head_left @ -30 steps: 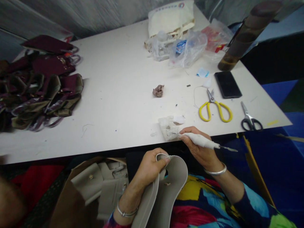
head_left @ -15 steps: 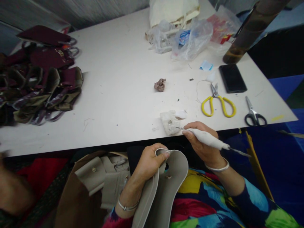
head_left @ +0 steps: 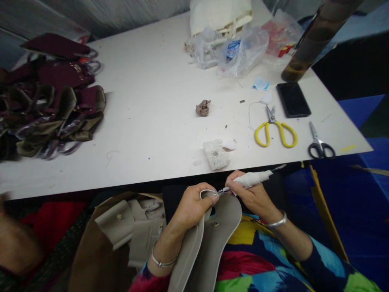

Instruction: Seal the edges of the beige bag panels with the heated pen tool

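My left hand (head_left: 194, 205) pinches the curled upper edge of a grey leather bag piece (head_left: 226, 215), which hangs down over my lap and has a small metal fitting. In my right hand (head_left: 247, 192) is a pen-shaped tool (head_left: 251, 179) wrapped in white, with a cord at its back end. Its thin metal tip meets the leather edge by my left thumb; exact contact is too small to tell. A crumpled whitish pad (head_left: 216, 156) lies on the table just beyond my hands.
On the white table (head_left: 158, 101) lie yellow-handled scissors (head_left: 275, 129), black-handled scissors (head_left: 320, 148), a phone (head_left: 293, 100) and a brown crumpled lump (head_left: 203, 108). Maroon bags (head_left: 60, 81) pile up left. Grey bag parts (head_left: 121, 219) fill a carton beside me. Another person's arm (head_left: 18, 243) is at left.
My right hand has brought the tool from the whitish pad down and toward me, to the leather edge. My left hand keeps its hold on the bag piece.
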Available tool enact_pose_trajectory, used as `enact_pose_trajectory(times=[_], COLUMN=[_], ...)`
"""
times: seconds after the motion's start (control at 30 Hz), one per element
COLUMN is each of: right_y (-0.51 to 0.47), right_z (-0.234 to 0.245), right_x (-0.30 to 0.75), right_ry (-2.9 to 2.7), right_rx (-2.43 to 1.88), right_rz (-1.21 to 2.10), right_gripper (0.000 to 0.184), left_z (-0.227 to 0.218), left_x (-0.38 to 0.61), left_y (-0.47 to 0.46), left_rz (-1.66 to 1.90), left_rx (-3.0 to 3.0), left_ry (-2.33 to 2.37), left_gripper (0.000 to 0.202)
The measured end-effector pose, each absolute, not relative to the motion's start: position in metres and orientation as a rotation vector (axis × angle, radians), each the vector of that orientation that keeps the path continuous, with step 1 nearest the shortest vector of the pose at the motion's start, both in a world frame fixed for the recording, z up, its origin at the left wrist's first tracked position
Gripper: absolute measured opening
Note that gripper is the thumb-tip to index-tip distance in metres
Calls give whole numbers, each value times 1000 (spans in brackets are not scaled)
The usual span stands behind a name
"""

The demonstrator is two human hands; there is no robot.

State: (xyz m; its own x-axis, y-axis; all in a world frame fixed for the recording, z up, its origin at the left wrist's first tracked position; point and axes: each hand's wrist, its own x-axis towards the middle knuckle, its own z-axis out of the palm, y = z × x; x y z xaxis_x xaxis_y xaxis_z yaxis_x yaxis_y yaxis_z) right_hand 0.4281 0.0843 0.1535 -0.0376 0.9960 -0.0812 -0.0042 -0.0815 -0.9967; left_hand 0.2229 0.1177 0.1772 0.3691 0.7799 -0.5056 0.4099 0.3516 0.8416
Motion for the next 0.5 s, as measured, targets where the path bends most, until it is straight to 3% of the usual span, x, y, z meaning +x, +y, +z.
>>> enact_pose_trajectory(times=[0.37,0.5], right_y=[91,84], right_z=[164,154], right_x=[426,422], right_ry=[-1455,-1300], right_rx=[-1292,-1327], right_rz=[1147,1242], right_gripper=[32,39], left_z=[173,169], left_x=[235,234], left_y=[112,114], left_rz=[397,406], left_rx=[1063,1044], left_ry=[1230,1249], left_gripper=[18,20])
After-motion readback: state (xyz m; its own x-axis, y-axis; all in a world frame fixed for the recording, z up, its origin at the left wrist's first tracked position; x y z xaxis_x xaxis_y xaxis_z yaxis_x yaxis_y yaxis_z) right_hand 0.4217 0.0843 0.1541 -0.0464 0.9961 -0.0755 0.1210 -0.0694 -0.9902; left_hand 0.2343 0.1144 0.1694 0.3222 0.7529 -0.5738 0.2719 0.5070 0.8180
